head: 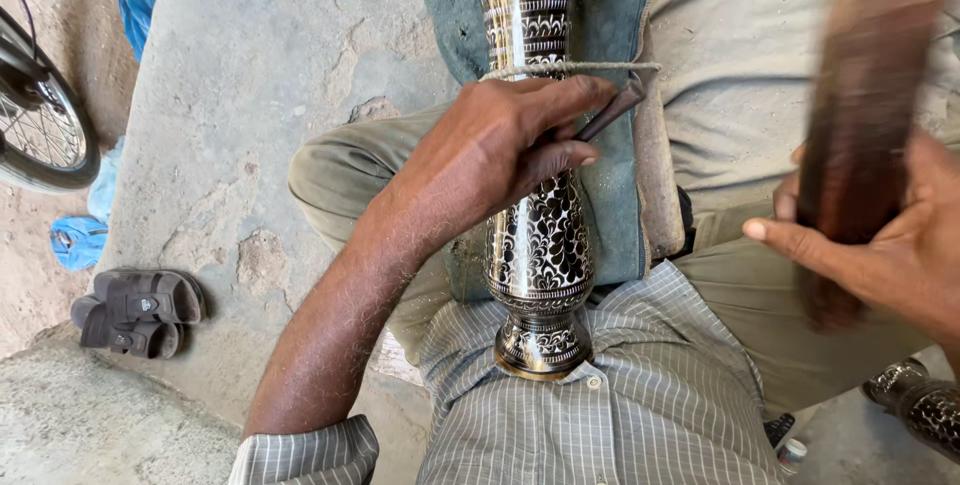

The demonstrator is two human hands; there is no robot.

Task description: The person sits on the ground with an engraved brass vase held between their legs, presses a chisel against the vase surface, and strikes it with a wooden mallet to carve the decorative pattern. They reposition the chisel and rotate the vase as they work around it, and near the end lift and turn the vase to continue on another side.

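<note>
Striped grey shirt point(640, 405) is filling the bottom of the frame at 6 o'clock, nearest the lens, its hem overlapping the foot of an engraved black-and-silver metal vase point(540, 245). Vase is lying lengthwise along the lap, foot toward the wearer, flared mouth at 12 o'clock and cut off by the top edge. Cord point(575, 69) is running across its neck.

Left hand point(495, 150) is resting over the vase's neck and upper body, hiding that section; fingers curled together and clamped on a thin dark metal chisel point(612, 111), whose tip is hidden behind the fingers.

Right hand point(890, 245) is sitting at 3 o'clock, partly cut off by the frame edge; fingers wrapped on a dark wooden mallet point(865, 115), heavily motion-blurred, so its outline is hard to make out.

Blue-grey cloth point(610, 195) is lying under the vase over the khaki trousers point(345, 180).

Second engraved piece point(925, 405) is showing at 4 o'clock, mostly out of frame. Pair of grey sandals point(140, 310) is lying at 8 o'clock on the concrete floor point(250, 65); bicycle wheel point(40, 115) at 9 o'clock is only partly visible.
</note>
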